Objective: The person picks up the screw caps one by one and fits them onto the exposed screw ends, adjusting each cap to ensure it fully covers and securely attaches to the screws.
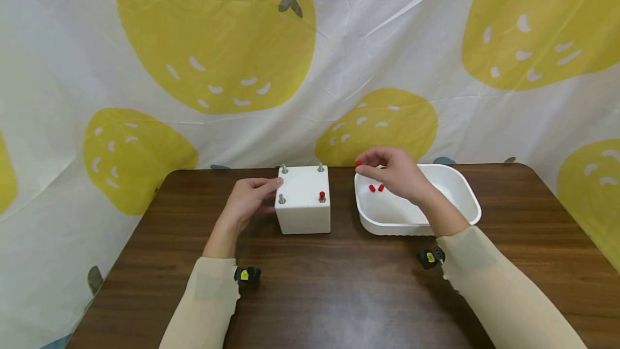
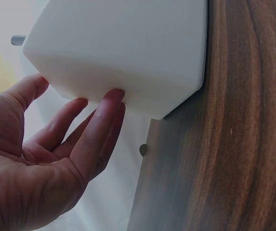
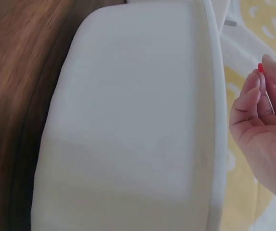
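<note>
A white block (image 1: pixel 304 187) stands on the table with an upright metal bolt near each top corner. The front right bolt carries a small red cap (image 1: pixel 322 196); the others are bare. My left hand (image 1: pixel 249 196) touches the block's left side, fingers fairly straight, with the thumb at the top edge; the left wrist view shows the fingertips (image 2: pixel 112 95) against the side face. Over the left rim of a white tray (image 1: pixel 418 225), my right hand (image 1: pixel 394 173) pinches another red cap (image 3: pixel 260 68) between thumb and fingertips. Two loose red caps (image 1: pixel 376 188) lie in the tray.
The dark wooden table (image 1: pixel 310 290) ends at a back edge just behind the block and tray. A cloth with yellow fruit print (image 1: pixel 223 31) hangs behind it. The tray stands right of the block, with a gap of bare wood between them.
</note>
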Available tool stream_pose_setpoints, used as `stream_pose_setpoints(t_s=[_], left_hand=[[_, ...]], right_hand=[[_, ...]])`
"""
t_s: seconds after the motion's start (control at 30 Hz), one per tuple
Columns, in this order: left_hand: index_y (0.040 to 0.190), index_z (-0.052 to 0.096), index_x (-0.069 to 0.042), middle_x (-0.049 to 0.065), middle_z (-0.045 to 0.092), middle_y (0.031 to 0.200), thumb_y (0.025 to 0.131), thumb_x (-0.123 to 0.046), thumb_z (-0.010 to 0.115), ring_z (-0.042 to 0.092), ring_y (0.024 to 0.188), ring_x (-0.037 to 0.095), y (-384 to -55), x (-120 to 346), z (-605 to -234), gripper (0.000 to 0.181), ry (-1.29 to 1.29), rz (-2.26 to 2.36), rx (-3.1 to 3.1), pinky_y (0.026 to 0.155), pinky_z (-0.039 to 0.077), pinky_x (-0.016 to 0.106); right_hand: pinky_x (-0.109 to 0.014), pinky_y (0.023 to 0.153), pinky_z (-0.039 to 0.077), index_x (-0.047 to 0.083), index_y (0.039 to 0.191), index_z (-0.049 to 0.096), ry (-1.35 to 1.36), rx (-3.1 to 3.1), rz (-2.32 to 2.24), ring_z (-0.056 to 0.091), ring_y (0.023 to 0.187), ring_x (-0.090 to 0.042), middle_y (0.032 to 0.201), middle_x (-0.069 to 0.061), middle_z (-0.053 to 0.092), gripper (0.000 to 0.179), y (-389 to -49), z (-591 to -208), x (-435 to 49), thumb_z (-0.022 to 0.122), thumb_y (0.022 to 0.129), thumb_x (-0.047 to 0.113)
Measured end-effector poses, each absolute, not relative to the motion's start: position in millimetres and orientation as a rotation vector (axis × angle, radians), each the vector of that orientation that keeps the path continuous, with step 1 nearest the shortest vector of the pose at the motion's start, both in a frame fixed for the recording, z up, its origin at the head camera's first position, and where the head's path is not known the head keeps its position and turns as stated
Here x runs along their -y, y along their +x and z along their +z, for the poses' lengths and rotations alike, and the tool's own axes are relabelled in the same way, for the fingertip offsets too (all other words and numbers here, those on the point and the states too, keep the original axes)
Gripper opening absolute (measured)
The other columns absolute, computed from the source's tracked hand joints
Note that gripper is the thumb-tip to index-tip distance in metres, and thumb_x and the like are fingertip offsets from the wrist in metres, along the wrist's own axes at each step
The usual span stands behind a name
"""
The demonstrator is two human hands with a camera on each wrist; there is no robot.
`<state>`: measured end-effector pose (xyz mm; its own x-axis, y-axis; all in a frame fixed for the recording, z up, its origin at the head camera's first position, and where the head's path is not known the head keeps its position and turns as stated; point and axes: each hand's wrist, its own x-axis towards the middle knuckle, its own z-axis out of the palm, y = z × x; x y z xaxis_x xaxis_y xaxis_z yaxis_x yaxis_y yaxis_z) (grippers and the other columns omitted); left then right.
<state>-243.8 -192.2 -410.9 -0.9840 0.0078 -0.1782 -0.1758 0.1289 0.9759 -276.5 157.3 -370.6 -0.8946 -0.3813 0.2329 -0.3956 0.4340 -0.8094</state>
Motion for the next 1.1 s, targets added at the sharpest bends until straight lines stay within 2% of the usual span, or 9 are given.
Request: stream_pose_setpoints(t_s=[0.17, 0.37, 0.47, 0.57, 0.67, 0.8, 0.87, 1.1], left_hand=[[0.130, 0.072, 0.005, 0.020, 0.071, 0.130, 0.100, -0.030, 0.078, 0.070, 0.116, 0.035, -243.6, 191.6, -409.5, 0.046, -0.167, 1.979, -2.250, 0.083, 0.066, 0.042], [0.131, 0.072, 0.004, 0.020, 0.070, 0.131, 0.100, -0.033, 0.078, 0.070, 0.115, 0.034, -244.0, 192.3, -410.4, 0.049, -0.162, 1.963, -2.265, 0.082, 0.066, 0.041], [0.130, 0.072, 0.004, 0.020, 0.071, 0.130, 0.100, -0.033, 0.078, 0.071, 0.114, 0.033, -243.5, 192.0, -409.4, 0.048, -0.169, 1.959, -2.269, 0.081, 0.066, 0.041], [0.130, 0.072, 0.004, 0.020, 0.071, 0.130, 0.100, -0.033, 0.077, 0.072, 0.113, 0.032, -243.8, 191.8, -409.4, 0.048, -0.166, 1.960, -2.269, 0.080, 0.066, 0.040], [0.130, 0.072, 0.004, 0.020, 0.071, 0.131, 0.101, -0.032, 0.077, 0.071, 0.114, 0.032, -244.2, 192.0, -410.3, 0.047, -0.159, 1.964, -2.265, 0.080, 0.066, 0.040], [0.130, 0.072, 0.004, 0.020, 0.070, 0.131, 0.101, -0.031, 0.077, 0.071, 0.115, 0.034, -244.2, 192.6, -411.0, 0.046, -0.154, 1.972, -2.260, 0.081, 0.066, 0.042], [0.130, 0.072, 0.005, 0.020, 0.070, 0.131, 0.101, -0.031, 0.077, 0.071, 0.115, 0.034, -244.1, 193.1, -411.0, 0.047, -0.151, 1.976, -2.259, 0.082, 0.066, 0.042], [0.129, 0.072, 0.006, 0.021, 0.071, 0.130, 0.101, -0.030, 0.077, 0.071, 0.115, 0.034, -243.9, 193.1, -410.8, 0.046, -0.147, 1.985, -2.250, 0.082, 0.066, 0.043]], right_hand=[[-0.028, 0.053, 0.053, 0.006, 0.110, 0.077, 0.704, 2.638, 1.547, 0.067, 0.085, -0.026, 0.099, -0.009, 0.076, 0.020, -279.7, -369.7, -147.2, 0.082, 0.096, 0.020], [-0.028, 0.051, 0.050, 0.008, 0.109, 0.077, 0.698, 2.629, 1.561, 0.065, 0.086, -0.030, 0.099, -0.008, 0.075, 0.020, -283.7, -369.9, -135.8, 0.083, 0.096, 0.022], [-0.027, 0.054, 0.049, 0.008, 0.109, 0.077, 0.712, 2.619, 1.583, 0.065, 0.087, -0.027, 0.099, -0.007, 0.075, 0.020, -285.3, -369.3, -130.4, 0.083, 0.096, 0.023], [-0.026, 0.049, 0.046, 0.010, 0.108, 0.077, 0.720, 2.615, 1.598, 0.066, 0.086, -0.024, 0.099, -0.005, 0.076, 0.020, -287.0, -369.2, -125.2, 0.083, 0.095, 0.023], [-0.026, 0.052, 0.047, 0.010, 0.108, 0.077, 0.733, 2.611, 1.605, 0.067, 0.088, -0.022, 0.100, -0.004, 0.076, 0.020, -289.2, -369.1, -119.7, 0.083, 0.095, 0.023], [-0.029, 0.075, 0.054, 0.006, 0.110, 0.077, 0.762, 2.602, 1.603, 0.069, 0.092, -0.022, 0.101, -0.005, 0.076, 0.022, -293.8, -370.5, -112.4, 0.083, 0.095, 0.020], [-0.032, 0.080, 0.056, 0.003, 0.112, 0.077, 0.769, 2.600, 1.602, 0.069, 0.093, -0.023, 0.102, -0.005, 0.076, 0.023, -295.6, -371.6, -109.1, 0.082, 0.096, 0.019], [-0.032, 0.082, 0.057, 0.001, 0.116, 0.077, 0.778, 2.597, 1.611, 0.068, 0.096, -0.024, 0.106, -0.008, 0.076, 0.024, -298.2, -373.7, -99.9, 0.081, 0.097, 0.016]])
